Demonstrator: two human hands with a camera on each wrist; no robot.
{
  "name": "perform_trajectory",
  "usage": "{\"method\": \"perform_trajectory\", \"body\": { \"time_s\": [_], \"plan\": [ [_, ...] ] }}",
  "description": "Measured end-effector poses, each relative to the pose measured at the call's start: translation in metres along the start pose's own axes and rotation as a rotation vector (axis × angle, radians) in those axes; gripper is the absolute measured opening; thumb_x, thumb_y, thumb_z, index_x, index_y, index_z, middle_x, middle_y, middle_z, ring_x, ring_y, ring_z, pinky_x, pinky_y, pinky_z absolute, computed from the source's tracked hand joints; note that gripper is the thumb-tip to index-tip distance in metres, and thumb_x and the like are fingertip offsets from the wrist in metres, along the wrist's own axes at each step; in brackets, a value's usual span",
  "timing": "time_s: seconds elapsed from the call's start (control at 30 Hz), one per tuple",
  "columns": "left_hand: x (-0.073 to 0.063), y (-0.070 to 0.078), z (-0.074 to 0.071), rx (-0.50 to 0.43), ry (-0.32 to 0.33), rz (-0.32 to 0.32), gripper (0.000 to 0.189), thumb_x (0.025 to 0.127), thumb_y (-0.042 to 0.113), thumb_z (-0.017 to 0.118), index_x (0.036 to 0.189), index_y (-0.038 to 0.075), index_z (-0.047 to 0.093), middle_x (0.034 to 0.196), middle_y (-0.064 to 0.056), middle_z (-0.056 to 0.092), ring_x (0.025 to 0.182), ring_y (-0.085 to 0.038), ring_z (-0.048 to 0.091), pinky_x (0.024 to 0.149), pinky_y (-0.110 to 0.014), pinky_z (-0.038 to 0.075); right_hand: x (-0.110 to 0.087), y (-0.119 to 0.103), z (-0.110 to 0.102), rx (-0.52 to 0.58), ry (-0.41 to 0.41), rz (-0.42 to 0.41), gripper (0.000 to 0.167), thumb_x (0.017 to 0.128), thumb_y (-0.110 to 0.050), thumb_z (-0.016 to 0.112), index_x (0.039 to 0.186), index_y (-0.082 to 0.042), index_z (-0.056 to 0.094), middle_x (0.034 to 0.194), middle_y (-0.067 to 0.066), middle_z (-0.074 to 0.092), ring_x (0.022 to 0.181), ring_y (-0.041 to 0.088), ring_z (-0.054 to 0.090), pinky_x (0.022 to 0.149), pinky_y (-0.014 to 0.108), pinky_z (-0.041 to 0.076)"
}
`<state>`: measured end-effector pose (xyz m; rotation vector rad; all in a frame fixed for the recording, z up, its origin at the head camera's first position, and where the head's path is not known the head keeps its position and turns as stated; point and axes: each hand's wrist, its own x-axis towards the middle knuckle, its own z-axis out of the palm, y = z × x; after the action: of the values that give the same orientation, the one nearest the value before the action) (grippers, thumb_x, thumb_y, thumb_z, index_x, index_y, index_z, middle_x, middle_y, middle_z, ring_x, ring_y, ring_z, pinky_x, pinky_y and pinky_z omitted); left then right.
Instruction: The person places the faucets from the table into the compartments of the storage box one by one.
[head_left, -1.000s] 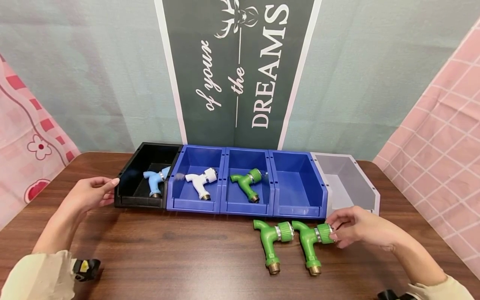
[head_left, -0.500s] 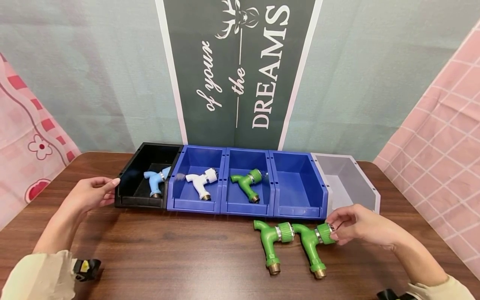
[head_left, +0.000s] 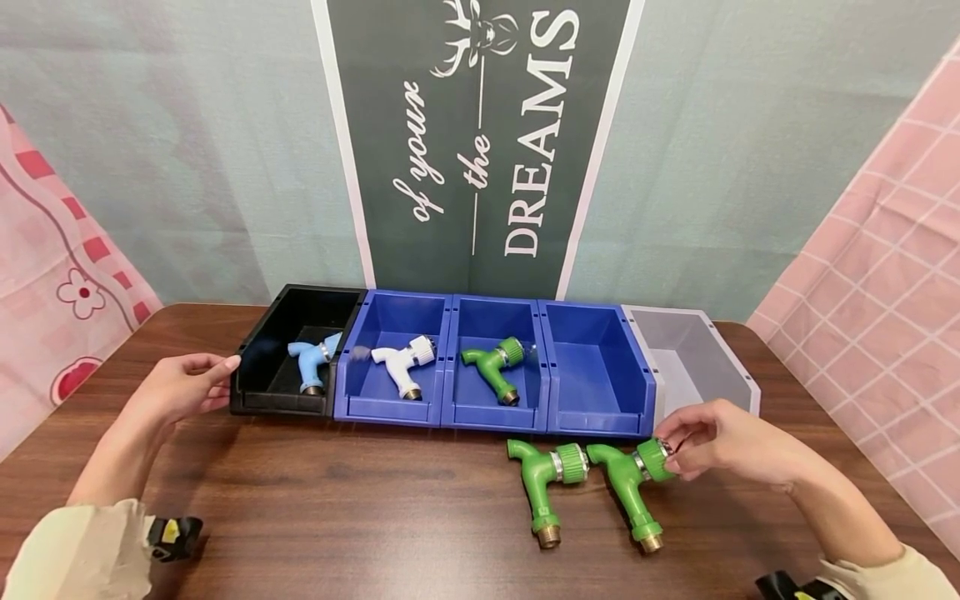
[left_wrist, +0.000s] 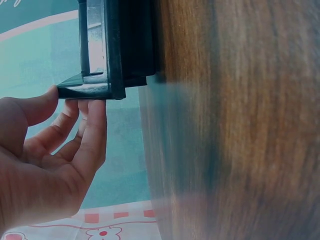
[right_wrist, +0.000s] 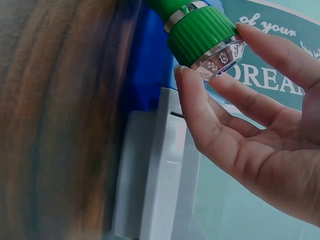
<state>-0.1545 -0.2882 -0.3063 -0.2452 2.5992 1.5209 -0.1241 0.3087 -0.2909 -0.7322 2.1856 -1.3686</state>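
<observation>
My right hand (head_left: pixel 731 446) pinches the ribbed handle of a green tap (head_left: pixel 630 487) between thumb and fingertips. The tap's brass threaded end points down and toward the front; the right wrist view shows the handle's shiny faceted cap (right_wrist: pixel 220 57) by the fingers. Beside it on the table lies a second green tap (head_left: pixel 540 487). At far left my left hand (head_left: pixel 183 387) holds the outer wall of a black bin (head_left: pixel 281 404), thumb at the rim and fingers against the side. Inside the black bin is a light blue tap (head_left: pixel 311 365).
Three blue bins stand in a row beside the black one. The first (head_left: pixel 386 410) contains a white tap (head_left: pixel 402 364), the middle (head_left: pixel 495 417) a green tap (head_left: pixel 491 371). A third blue bin (head_left: pixel 592 358) and a grey bin (head_left: pixel 678 367) continue rightward on the wooden table (head_left: pixel 337 508).
The right hand has raised the handle end of the right green tap slightly, and its threaded end has swung to the right. The left hand stays at the black bin.
</observation>
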Motion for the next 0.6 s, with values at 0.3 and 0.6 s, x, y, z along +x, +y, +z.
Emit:
{"method": "perform_trajectory", "body": {
  "time_s": [0.3, 0.6],
  "plan": [
    [0.001, -0.001, 0.000, -0.039, -0.010, 0.000, 0.039, 0.096, 0.028, 0.047, 0.100, -0.011, 0.052, 0.074, 0.001, 0.052, 0.064, -0.006, 0.055, 0.063, -0.023, 0.054, 0.003, -0.015, -0.008, -0.041, 0.000, -0.008, 0.023, 0.080, 0.007, 0.059, 0.101, 0.017, 0.053, 0.080, 0.003, 0.064, 0.070, 0.011, 0.062, 0.059, 0.035, 0.054],
    [0.000, 0.001, -0.001, -0.038, -0.016, -0.002, 0.038, 0.096, 0.027, 0.046, 0.099, -0.011, 0.052, 0.074, 0.001, 0.052, 0.065, -0.006, 0.055, 0.063, -0.023, 0.054, 0.006, -0.028, -0.013, -0.108, 0.059, 0.009, 0.023, 0.081, 0.003, 0.062, 0.101, 0.014, 0.054, 0.077, 0.003, 0.063, 0.067, 0.011, 0.061, 0.059, 0.032, 0.054]
  ]
}}
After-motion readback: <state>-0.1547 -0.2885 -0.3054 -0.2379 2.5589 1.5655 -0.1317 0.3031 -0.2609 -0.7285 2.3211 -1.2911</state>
